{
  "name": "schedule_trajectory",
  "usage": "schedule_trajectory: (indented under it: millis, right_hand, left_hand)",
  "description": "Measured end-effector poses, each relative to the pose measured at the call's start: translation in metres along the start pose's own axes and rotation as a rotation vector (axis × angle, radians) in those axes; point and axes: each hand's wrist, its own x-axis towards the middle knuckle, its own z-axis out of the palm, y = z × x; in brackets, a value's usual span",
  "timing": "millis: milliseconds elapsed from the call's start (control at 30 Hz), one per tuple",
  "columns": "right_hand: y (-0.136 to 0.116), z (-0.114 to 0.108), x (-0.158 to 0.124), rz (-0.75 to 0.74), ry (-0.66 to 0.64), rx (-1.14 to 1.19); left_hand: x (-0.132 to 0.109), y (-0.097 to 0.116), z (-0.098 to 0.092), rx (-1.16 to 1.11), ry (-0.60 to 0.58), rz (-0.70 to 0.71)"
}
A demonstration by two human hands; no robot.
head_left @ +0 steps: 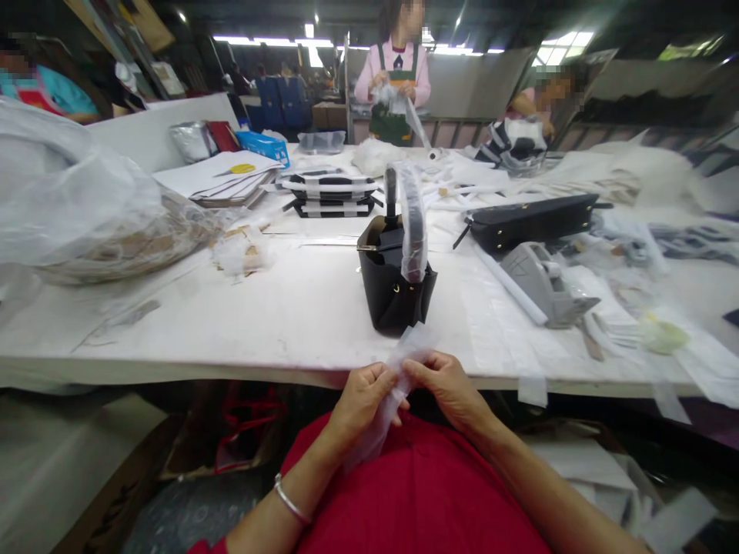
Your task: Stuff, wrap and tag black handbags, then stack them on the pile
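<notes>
Between my two hands, just off the table's front edge, is a strip of thin translucent wrapping sheet (386,415). My left hand (363,396) pinches it from the left, thumb against the fingers. From the right, my right hand (444,381) grips its upper part between thumb and fingers. A black handbag (398,285) stands upright on the table right beyond my hands, its top open. One side of its raised handle is covered in clear wrapping (413,231). The sheet's far end reaches up near the base of the bag.
On the white table (277,308), a grey tape dispenser (543,285) and a black bag lying flat (531,219) are to the right. Stacked black bags (332,196) sit behind. Yellow scissors (241,168) rest on papers; a plastic-covered bundle (115,223) is left. Co-workers stand across the table.
</notes>
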Motion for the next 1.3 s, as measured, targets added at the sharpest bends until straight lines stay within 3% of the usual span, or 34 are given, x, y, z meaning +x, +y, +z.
schedule_trajectory:
  millis: [200,367,500,667,800,900,1000,1100,1233,1300]
  right_hand:
    - [-0.006,0.008,0.012,-0.054,0.137,0.226]
    - [-0.017,0.003,0.024,-0.207,0.239,0.349]
    - [-0.029,-0.021,0.029,-0.287,0.234,0.452]
    - [-0.039,-0.039,0.024,-0.211,0.222,0.178]
    - [-0.041,-0.023,0.017,-0.141,0.059,-0.150]
    - [-0.038,-0.008,0.018,-0.215,-0.021,-0.279]
    - [-0.030,0.004,0.022,-0.295,0.027,-0.307]
    - [-0.021,0.011,0.024,-0.244,0.040,-0.281]
    - [-0.016,0.002,0.025,-0.086,0.076,-0.207]
    - [-0.018,-0.010,0.027,-0.144,0.131,-0.306]
  left_hand:
    - [-0.003,0.001,-0.006,0.146,-0.058,-0.007]
    - [0.001,0.005,-0.018,0.139,0.127,0.132]
    - [0.004,0.014,-0.023,-0.023,0.173,0.135]
    - [0.009,0.022,-0.018,0.005,0.212,0.163]
    - [0.010,0.029,-0.008,0.098,0.098,0.139]
    - [0.008,0.032,-0.003,0.199,0.021,0.137]
    - [0.008,0.035,-0.001,0.293,0.073,0.214]
    - [0.012,0.035,0.003,0.320,0.169,0.298]
    - [0.015,0.034,0.005,0.291,0.226,0.229]
    - [0.014,0.033,0.003,0.282,0.235,0.202]
